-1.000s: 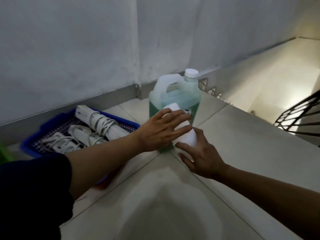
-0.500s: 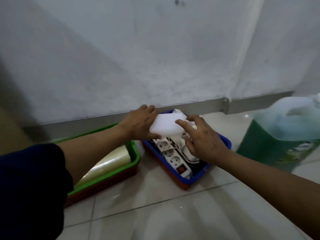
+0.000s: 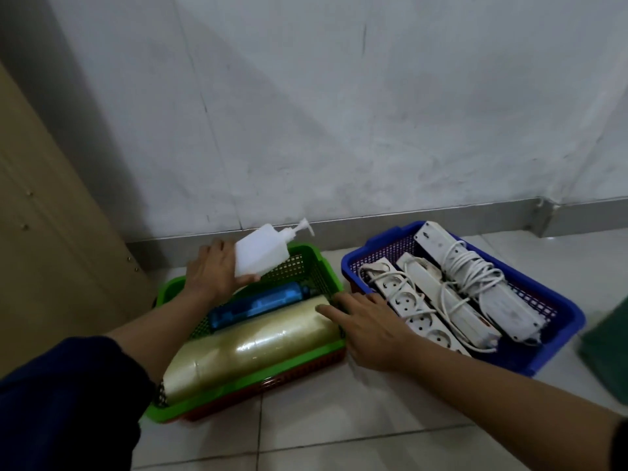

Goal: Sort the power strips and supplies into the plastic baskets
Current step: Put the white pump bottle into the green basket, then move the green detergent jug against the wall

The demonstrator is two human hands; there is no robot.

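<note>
Two hands: left hand (image 3: 212,271) gripped a white pump bottle (image 3: 263,254), tilted above the green basket (image 3: 307,256); right hand (image 3: 368,329) lay open, empty, on that basket's near corner.
Green basket: held a blue bottle (image 3: 260,304) and a clear film roll (image 3: 251,348).
Blue basket (image 3: 530,363): carried three white power strips (image 3: 441,300), cords wound.
Progress: strips appeared sorted; pump bottle not yet set down.
Floor (image 3: 339,436): nothing else loose visible.

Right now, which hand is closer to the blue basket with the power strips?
The right hand. It lies at the blue basket's left edge, fingers on the clear film roll. The left hand is farther left, holding the white pump bottle over the green basket.
</note>
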